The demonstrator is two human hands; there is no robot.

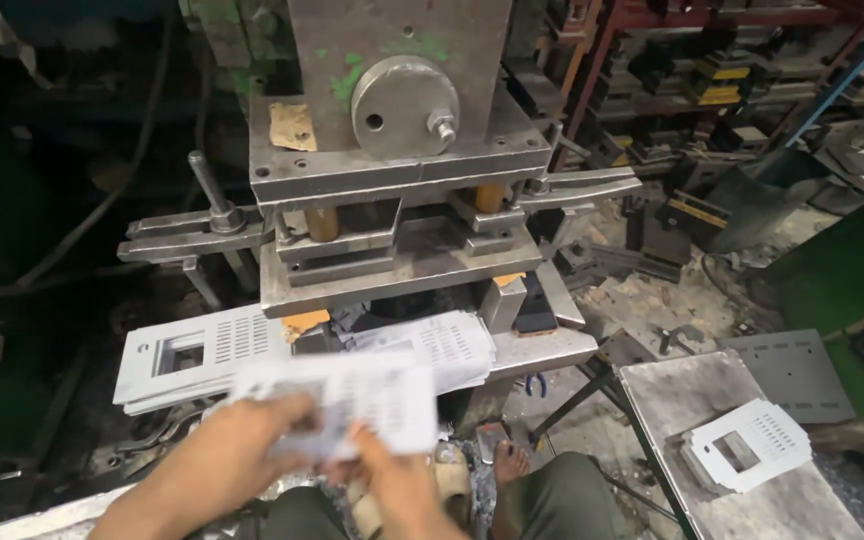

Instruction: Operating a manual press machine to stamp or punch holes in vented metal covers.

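Observation:
Both my hands hold one thin grey perforated metal plate (352, 400) in front of a stamping press (402, 170). My left hand (242, 445) grips its left edge and my right hand (387, 480) pinches its lower right edge. The plate is blurred. Behind it, on the press bed (542, 352), lies a stack of similar slotted plates (442, 345). Another stack with a square cut-out (192, 355) rests to the left.
A metal side table (672, 390) at the right carries a few finished plates (752, 445). A flat grey sheet (797, 370) lies beyond it. My sandalled foot (507, 462) is on the littered floor. Shelves of dies (732, 80) stand at the back right.

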